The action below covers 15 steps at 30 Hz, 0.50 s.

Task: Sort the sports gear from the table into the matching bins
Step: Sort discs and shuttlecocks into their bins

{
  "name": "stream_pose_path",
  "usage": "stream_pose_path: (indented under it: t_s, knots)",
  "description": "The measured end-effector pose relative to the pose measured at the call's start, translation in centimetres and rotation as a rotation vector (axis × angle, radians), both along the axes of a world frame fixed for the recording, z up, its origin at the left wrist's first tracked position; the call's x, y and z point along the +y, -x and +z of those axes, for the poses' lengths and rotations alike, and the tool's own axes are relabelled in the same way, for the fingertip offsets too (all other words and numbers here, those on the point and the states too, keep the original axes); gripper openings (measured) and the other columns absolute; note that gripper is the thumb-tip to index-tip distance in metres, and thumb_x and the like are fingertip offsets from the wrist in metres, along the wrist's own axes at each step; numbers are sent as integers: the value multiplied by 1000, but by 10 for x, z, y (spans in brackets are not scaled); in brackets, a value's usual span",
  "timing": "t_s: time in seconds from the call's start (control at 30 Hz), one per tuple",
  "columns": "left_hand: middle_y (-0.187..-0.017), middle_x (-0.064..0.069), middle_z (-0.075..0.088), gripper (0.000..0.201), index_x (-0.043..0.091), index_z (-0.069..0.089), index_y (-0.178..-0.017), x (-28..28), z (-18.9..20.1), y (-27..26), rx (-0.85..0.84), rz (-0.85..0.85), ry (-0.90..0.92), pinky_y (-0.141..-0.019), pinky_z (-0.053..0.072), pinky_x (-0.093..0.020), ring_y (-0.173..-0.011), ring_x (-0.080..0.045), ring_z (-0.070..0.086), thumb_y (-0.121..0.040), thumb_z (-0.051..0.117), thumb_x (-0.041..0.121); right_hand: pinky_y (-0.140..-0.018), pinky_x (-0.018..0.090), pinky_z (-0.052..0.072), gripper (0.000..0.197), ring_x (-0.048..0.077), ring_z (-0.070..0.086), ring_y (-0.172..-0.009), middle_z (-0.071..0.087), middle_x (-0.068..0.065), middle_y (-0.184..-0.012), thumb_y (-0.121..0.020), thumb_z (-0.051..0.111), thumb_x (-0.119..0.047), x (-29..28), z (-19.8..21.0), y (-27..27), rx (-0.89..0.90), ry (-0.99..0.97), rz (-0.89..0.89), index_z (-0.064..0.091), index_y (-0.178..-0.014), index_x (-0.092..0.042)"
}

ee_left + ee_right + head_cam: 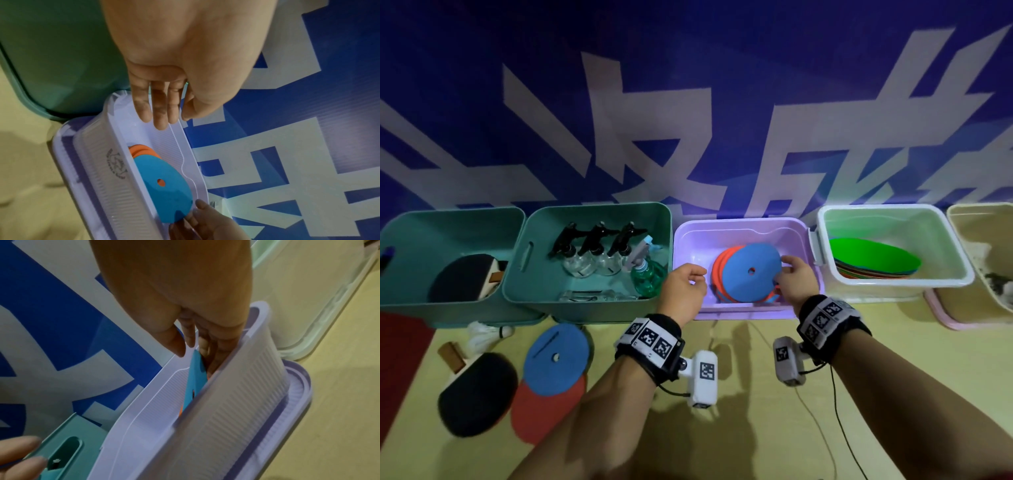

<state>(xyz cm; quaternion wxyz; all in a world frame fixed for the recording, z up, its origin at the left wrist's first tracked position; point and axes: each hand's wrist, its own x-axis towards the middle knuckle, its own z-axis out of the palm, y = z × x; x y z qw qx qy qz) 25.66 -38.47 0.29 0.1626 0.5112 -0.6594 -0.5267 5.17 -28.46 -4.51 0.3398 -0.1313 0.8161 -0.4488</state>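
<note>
A blue disc [751, 270] with a small centre hole lies tilted on a stack of orange discs [719, 270] inside the purple bin [739, 226]. My right hand [786, 270] pinches the blue disc's right edge, thumb on top and fingers underneath; in the right wrist view the right hand [191, 352] reaches down into the purple bin [246, 386] around the blue disc [196, 369]. My left hand [697, 277] hovers over the bin's left end and holds nothing; its fingers [158, 112] hang relaxed above the blue disc [162, 178].
On the table at front left lie another blue disc [556, 359] over a red disc [544, 411], a black paddle [477, 394] and a shuttlecock [486, 334]. Along the wall stand a teal bin [448, 222] with a paddle, a teal bin [592, 212] of spray bottles, a white bin [893, 212] of flat discs and a beige bin [979, 212].
</note>
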Motion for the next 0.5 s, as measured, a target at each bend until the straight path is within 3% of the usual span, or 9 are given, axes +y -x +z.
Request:
stream_pose_path:
  t_s: [0.07, 0.2, 0.3, 0.4, 0.5]
  knots:
    - [-87, 7, 61, 21, 19, 66, -96, 8, 6, 0, 3, 8, 8, -71, 49, -31, -86, -30, 70, -89, 53, 3, -50, 29, 49, 46, 25, 60, -73, 66, 9, -99, -77, 54, 1, 6, 17, -2, 20, -29, 42, 59, -120, -14]
    - [-88, 2, 61, 20, 13, 66, -101, 21, 21, 0, 7, 28, 16, -66, 46, -27, -85, -31, 68, -90, 53, 3, -75, 30, 48, 42, 20, 56, -92, 60, 9, -114, -83, 56, 8, 17, 37, -4, 57, 36, 108, 60, -123, -7]
    - [-87, -1, 61, 19, 14, 66, -98, 34, 35, -3, 40, 75, 33, -67, 45, -27, -85, -31, 67, -90, 53, 2, -74, 30, 46, 36, 21, 58, -87, 63, 8, -105, -84, 56, 5, 23, 59, -10, 63, 101, 198, 63, -116, -11]
    - [-88, -5, 62, 21, 12, 66, -100, 44, 47, -15, 38, 123, 55, -61, 44, -24, -76, -25, 63, -89, 52, 1, -66, 37, 49, 24, 23, 60, -72, 63, 5, -80, -86, 53, 2, 22, 81, -23, 19, 178, 282, 62, -98, -18]
    - [-92, -6, 67, 21, 18, 66, -97, 55, 56, -42, 6, 202, 76, -60, 46, -24, -73, -20, 63, -89, 52, 4, -57, 30, 48, 19, 21, 61, -68, 62, 6, -76, -87, 54, 1, 17, 97, -50, -19, 247, 384, 62, -98, -14]
